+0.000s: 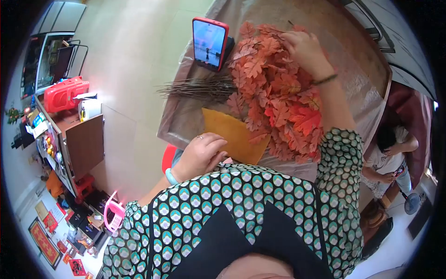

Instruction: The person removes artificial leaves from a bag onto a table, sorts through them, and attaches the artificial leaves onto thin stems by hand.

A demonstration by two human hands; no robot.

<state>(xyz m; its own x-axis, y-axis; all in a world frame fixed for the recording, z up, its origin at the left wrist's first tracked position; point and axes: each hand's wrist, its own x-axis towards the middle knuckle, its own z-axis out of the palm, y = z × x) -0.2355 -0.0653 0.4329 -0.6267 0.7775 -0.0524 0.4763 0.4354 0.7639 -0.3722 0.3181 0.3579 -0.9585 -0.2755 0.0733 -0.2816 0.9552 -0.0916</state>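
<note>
A large pile of orange-red artificial oak leaves [278,93] spreads over the plastic-covered table. My right hand [304,51] is at the pile's far end, its fingers bent down and closed on a leaf there; the fingertips are partly hidden. Near the table's front edge, my left hand [204,151] is beside a mustard-yellow sheet [234,135], with its fingers curled together. What those fingers hold, if anything, is hidden. Left of the leaves lies a bundle of thin brown stems [197,87], its right end under them.
A phone in a red case [210,44] stands upright behind the stems. Plastic film covers the table [174,118]. At right sits another person [390,158]. A brown cabinet [85,146] with a red plastic item [65,94] on it stands at left, near a pink chair [114,214].
</note>
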